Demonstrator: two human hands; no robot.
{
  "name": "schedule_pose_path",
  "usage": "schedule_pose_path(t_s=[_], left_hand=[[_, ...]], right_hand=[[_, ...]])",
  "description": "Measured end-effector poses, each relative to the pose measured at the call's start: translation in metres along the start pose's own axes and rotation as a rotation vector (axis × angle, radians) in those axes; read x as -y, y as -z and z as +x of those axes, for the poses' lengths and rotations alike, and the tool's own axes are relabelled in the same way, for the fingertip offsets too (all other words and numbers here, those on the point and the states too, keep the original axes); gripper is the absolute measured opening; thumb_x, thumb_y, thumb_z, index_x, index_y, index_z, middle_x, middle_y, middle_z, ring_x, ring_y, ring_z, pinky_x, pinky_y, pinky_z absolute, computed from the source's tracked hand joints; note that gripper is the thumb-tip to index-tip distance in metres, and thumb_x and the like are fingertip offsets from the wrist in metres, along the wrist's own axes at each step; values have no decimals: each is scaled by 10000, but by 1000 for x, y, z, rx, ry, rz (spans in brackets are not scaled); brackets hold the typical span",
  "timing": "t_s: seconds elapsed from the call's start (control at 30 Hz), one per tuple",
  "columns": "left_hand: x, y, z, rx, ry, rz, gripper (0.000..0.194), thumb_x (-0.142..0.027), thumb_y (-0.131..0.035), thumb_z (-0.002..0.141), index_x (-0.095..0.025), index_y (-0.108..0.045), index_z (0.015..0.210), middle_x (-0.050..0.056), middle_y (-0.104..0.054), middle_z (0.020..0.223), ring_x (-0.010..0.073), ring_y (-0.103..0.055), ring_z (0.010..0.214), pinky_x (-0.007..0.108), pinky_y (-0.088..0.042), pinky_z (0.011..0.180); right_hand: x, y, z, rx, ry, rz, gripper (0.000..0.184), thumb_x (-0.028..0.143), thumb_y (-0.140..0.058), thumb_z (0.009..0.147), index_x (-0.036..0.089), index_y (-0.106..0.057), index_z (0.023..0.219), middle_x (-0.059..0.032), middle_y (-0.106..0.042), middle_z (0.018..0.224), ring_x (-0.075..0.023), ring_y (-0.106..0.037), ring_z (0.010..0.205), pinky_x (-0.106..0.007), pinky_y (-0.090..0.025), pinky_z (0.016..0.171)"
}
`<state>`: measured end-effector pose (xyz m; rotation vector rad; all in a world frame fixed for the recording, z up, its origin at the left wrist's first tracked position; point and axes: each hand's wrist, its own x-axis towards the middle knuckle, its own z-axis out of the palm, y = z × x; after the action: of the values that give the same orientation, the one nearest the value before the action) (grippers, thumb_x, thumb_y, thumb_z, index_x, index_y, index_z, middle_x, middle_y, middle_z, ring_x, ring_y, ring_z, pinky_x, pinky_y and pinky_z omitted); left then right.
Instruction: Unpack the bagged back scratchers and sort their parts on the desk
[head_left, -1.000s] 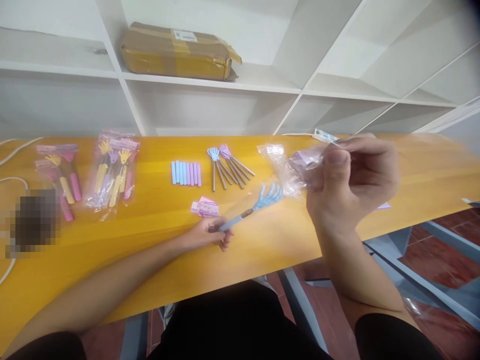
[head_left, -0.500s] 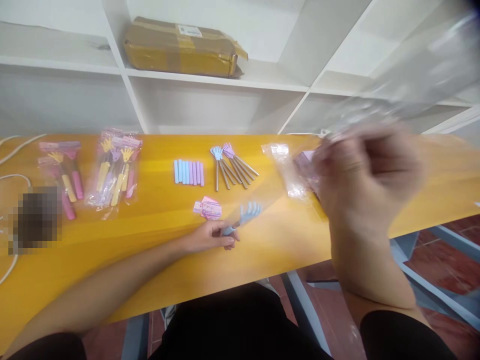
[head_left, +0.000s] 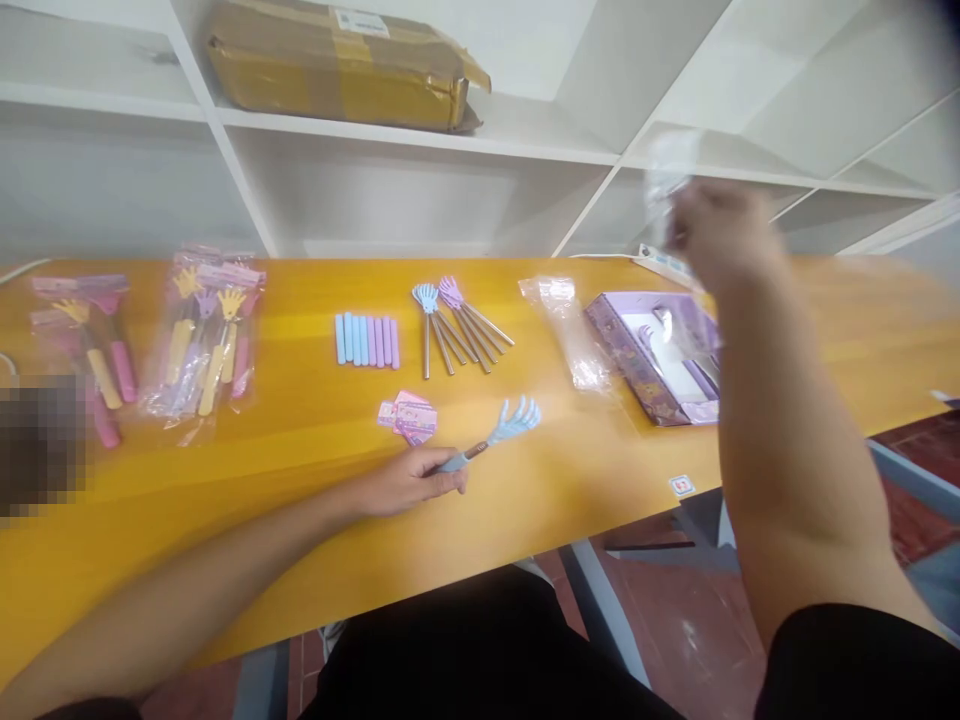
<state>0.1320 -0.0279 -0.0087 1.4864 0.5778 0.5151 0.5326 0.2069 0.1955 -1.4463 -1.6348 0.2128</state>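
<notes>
My left hand [head_left: 409, 483] is closed around the pale blue handle of a back scratcher [head_left: 516, 422], whose hand-shaped head points right above the table. Raised at the right, my right hand [head_left: 724, 230] is blurred but closed on a clear plastic bag [head_left: 667, 180]. Below it stands an open purple patterned box [head_left: 626, 355], partly hidden by my forearm, with a purple piece and clear plastic inside. Pink printed cards [head_left: 414, 418] lie just beyond my left hand. Farther back are blue and purple handle sleeves [head_left: 367, 341] in a row and back scratchers with bare metal rods [head_left: 450, 335].
Bagged back scratchers [head_left: 206, 340] lie at the left of the yellow table [head_left: 300, 420]. Clear plastic bags [head_left: 566, 330] lie left of the box. A small sticker [head_left: 681, 485] is near the front edge. Behind, a white shelf [head_left: 420, 150] holds a taped carton [head_left: 337, 70].
My right hand has moved up and away with the plastic bag, uncovering the purple box. My left hand keeps the back scratcher, its head shifted slightly right. The view has shifted a little.
</notes>
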Motion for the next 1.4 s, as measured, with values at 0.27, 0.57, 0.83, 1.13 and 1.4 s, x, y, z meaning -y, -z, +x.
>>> schedule_pose_path(t_s=[0.27,0.57,0.83,1.13,1.4], left_hand=[[3,-2,-2,-26,112,-223,485,-641,-576,1058,-162,-652,1083,-50,-425,744,116,-363,643,254,-285,604],[3,-8,1,-52,54,-419,501,-651,-491,1089,-158,-572,1066,-72,-371,697,116,-318,606,279,-306,606],[-3,-19,-2,-42,36,-317,446,-622,-479,1105,-183,-550,1066,-67,-347,760,103,-304,609,265,-300,589],[-31,-56,-14,9,6,-512,462,-639,-500,1092,-202,-489,943,-94,-333,679,75,-262,497,247,-249,492],[-53,-85,-25,33,-21,-584,491,-663,-484,1090,-222,-430,881,-103,-303,652,63,-226,460,242,-206,449]], right_hand=[[-97,-89,-22,276,-345,-348,175,123,-642,955,167,-691,793,-73,-713,763,-181,-553,750,-344,-458,827],[-24,-82,-115,409,-58,69,249,358,-741,936,206,-750,1133,-52,-703,954,-166,-595,749,-325,-538,748],[107,-110,-294,799,-444,891,205,571,-736,953,381,-788,1012,40,-657,778,-149,-490,595,-316,-438,606],[120,-92,-308,563,-510,1193,264,428,-885,858,198,-759,825,1,-676,724,-56,-347,463,-258,-297,492],[143,-57,-315,540,-508,1254,160,336,-885,895,203,-802,863,-9,-679,712,-44,-327,439,-260,-286,483]])
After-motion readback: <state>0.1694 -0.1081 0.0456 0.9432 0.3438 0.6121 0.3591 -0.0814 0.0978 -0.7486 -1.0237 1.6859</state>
